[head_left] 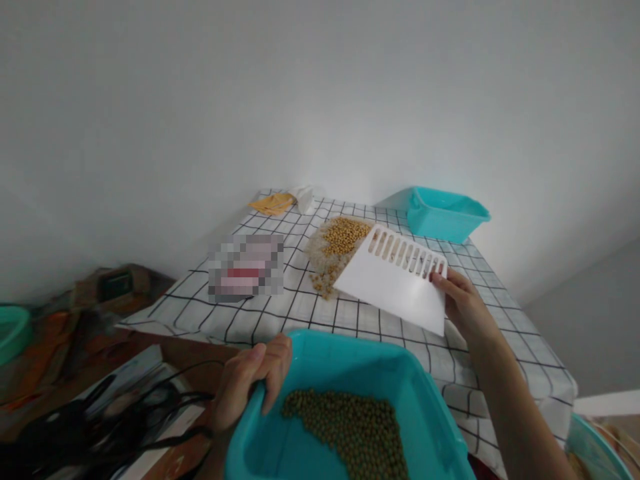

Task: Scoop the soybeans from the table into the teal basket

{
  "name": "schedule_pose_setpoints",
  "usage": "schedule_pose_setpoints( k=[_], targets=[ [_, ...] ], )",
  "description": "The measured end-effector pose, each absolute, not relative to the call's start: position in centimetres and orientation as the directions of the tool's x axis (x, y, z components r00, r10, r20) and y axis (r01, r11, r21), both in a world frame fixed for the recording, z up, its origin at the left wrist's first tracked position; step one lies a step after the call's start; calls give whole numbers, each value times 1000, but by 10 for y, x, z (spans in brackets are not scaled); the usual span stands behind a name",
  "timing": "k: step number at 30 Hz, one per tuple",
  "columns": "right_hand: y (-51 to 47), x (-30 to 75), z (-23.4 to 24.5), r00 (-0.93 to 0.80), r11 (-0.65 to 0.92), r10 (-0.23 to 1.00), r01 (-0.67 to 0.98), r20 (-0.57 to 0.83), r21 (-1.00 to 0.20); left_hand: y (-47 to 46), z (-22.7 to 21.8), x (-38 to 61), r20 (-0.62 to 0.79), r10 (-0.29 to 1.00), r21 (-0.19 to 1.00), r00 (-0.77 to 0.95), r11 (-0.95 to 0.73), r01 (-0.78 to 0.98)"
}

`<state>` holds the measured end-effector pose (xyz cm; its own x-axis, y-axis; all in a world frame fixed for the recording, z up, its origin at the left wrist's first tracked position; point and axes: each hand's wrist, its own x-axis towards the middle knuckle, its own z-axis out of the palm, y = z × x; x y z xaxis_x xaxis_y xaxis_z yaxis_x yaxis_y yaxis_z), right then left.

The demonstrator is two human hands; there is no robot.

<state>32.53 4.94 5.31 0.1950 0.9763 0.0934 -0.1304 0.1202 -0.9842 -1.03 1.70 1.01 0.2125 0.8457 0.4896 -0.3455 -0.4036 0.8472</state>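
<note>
My left hand (257, 373) is closed over the left rim of a teal plastic tub (350, 341), at the table's front edge. Small greenish-brown beans (350, 427) lie in a heap on the tub's floor. In my right hand (463, 300) is a white flat plastic panel (387, 287) with a row of slots, gripped at its right end and tilted. Behind the panel's left edge, yellow soybeans (345, 235) and pale grains are spread on the cloth. The panel hides part of the cloth behind it.
A checked cloth (295, 307) covers the table. A second teal tub (443, 213) stands at the back right, against the wall. An orange cloth (274, 203) and a blurred-out item (245, 267) lie on the left. Black cables (160, 400) and boxes crowd the floor at left.
</note>
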Motion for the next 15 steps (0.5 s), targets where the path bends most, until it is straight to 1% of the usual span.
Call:
schedule_pose_setpoints(
  k=[2,5,7,10,11,14,15],
  targets=[
    [53,328,51,264,140,959,-136,100,-981,17,13,-10,489,847,850,210,-408,-332],
    [57,333,47,324,125,943,-141,74,-982,19,16,-12,518,819,840,249,-431,-329],
    [59,335,45,336,108,940,-145,54,-984,21,15,-16,536,789,834,300,-441,-331],
    [59,337,43,322,92,946,-150,39,-984,22,14,-19,513,774,856,371,-428,-290],
    [59,337,43,316,87,948,-152,35,-984,22,13,-19,504,783,861,364,-422,-285],
    [58,336,44,300,66,954,-150,19,-986,19,12,-15,499,832,850,244,-414,-325],
    [58,336,44,298,61,954,-145,15,-988,18,13,-14,494,837,852,235,-412,-324]
  ],
)
